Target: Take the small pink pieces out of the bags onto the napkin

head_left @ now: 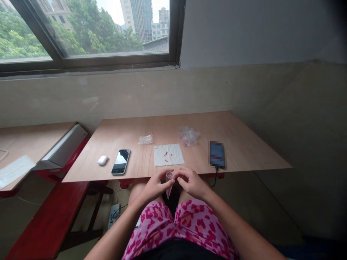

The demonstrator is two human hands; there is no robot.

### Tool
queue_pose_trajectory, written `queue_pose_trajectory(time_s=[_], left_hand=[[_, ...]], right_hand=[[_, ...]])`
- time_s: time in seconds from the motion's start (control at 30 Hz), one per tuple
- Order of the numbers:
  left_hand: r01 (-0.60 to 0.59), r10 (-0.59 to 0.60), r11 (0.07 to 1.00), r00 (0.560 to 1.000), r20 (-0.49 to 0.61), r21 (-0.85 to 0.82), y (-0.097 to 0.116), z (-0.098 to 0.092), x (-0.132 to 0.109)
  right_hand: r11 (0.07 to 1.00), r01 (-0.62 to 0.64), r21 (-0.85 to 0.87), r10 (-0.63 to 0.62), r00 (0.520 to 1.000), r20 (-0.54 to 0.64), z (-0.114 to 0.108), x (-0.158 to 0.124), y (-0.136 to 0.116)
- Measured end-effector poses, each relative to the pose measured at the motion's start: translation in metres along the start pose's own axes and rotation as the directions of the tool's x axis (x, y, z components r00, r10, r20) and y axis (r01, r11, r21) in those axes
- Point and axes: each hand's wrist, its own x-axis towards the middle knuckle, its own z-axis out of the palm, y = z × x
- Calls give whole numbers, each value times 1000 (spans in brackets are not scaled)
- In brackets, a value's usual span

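We are beginning at the far left, where a paper sheet [16,170] is lying on a second desk and a red bench [51,216] is standing below it. On the left of the wooden table [86,144], we are recording a white case [103,160] and, just right of it, a phone [120,161] with its dark screen facing up. Farther back, a packet of clear bags [146,139] is lying flat. At the near edge we are finding the left hand [158,185] pinching a small clear bag [169,177] narrowly between thumb and fingers. The bag is hanging between the two hands above the lap, its long axis dropping from a rounded top to a tapering near end. Just beyond it on the far side, a white cloth [177,159] is bearing several red pieces [166,153]; the left hand is sitting slightly nearer to them. Far right of the cloth, a loose pile of bags [189,135] is resting. The right hand [192,183] is curling in a narrow pinch at the bag's right side. Farther right, a pixelated device [217,154] is trailing a black cable [215,177]. We are reading no brand, label or writing anywhere.
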Motion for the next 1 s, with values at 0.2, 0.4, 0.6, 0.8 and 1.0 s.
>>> queue_pose_trajectory(time_s=[0.2, 0.4, 0.6, 0.8, 1.0], left_hand=[[133, -89, 952, 982, 167, -275, 12, 2, 2], [175, -112, 880, 980, 166, -441, 10, 3, 1], [218, -139, 891, 966, 218, -399, 0, -6, 2], [200, -127, 940, 956, 263, -276, -11, -8, 3], [80, -60, 994, 972, 226, -77, -6, -2, 2]], right_hand=[[991, 91, -97, -93, 995, -21, 1, -3, -3], [979, 162, -122, -164, 986, -5, -1, -3, -9], [980, 126, -153, -106, 985, 134, -2, -7, -15], [975, 69, -210, -18, 971, 237, 0, -9, -13], [973, 67, -221, 6, 949, 314, 2, -9, -18]])
